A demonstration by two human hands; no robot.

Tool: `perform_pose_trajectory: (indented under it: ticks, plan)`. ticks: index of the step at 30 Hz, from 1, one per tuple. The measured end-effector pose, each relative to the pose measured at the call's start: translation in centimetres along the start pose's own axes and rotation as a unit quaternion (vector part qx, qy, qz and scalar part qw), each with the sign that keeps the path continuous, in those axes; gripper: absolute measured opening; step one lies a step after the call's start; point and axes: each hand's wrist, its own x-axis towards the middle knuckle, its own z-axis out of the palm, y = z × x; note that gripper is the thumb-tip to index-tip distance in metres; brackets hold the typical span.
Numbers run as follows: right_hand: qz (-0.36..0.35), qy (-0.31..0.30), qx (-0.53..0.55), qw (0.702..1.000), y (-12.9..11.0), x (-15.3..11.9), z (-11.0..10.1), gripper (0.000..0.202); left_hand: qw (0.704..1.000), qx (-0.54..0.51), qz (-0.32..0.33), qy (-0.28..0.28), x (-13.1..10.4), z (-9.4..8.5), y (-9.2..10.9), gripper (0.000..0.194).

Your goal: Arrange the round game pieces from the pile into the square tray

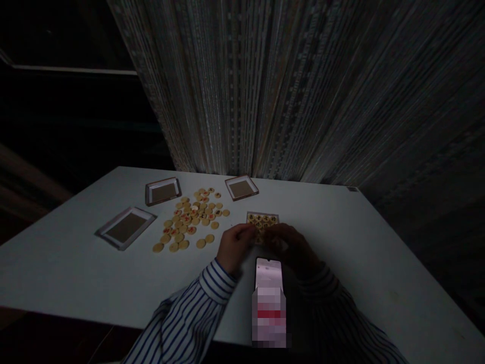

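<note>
A small clear box (262,213) holds round wooden Chinese chess pieces (266,219) laid in rows with their characters up. My left hand (235,246) is at the box's near left side, thumb and fingers closed together over its edge. From the right, my right hand (293,247) curls its fingers over the box's near right part. Both sets of fingertips almost meet above the pieces. Whatever lies between them is hidden and too dark to make out. Left of my hands, many loose Chinese chess pieces (195,221) are scattered on the table, some showing red or black characters, others blank sides.
Three shallow trays or lids lie around the pile: one (127,227) at left, one (163,191) behind it, one (241,187) at the back. A lit phone (269,275) lies between my forearms on the white table (341,227). A string curtain (242,91) hangs behind the far edge.
</note>
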Motion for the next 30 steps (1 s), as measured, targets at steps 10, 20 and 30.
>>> perform_pose_trajectory:
  ticks: [10,20,30]
  plan:
    - [0.092,-0.009,0.019,0.995,1.5,-1.4,0.2,0.020,0.976,0.158,0.124,0.085,2.5,0.0,-4.0,0.019]
    - [0.117,-0.022,-0.008,0.993,1.8,-1.9,-0.1,0.019,0.968,0.219,0.118,0.046,2.0,-0.4,-5.2,0.021]
    - [0.129,-0.026,-0.054,0.990,2.5,-2.9,0.1,0.018,0.960,0.254,0.115,0.028,1.9,-0.5,-5.3,0.022]
